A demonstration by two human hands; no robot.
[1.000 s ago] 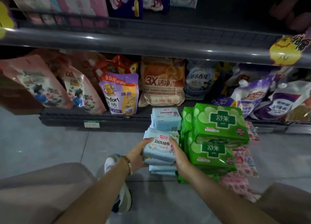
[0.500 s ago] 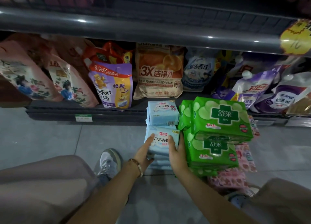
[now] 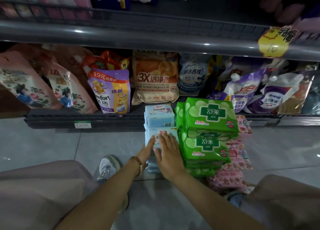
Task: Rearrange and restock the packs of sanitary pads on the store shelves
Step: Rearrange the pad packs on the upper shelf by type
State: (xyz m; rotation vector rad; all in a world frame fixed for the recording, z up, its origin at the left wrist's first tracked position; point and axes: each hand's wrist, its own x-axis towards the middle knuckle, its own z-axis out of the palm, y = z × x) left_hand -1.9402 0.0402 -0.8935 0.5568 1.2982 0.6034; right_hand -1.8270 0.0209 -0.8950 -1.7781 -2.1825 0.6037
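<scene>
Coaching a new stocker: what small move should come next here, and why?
Probably close the left hand and right hand around the front light-blue pack and lift it: both rest open against it, gripping nothing yet.

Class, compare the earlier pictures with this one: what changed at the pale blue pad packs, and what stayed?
The right hand left the right side of the front pale blue plastic pad pack and lies flat on its top; the left hand straightened against its left side. The rear pale blue pack and the green plastic packs stayed put.
</scene>
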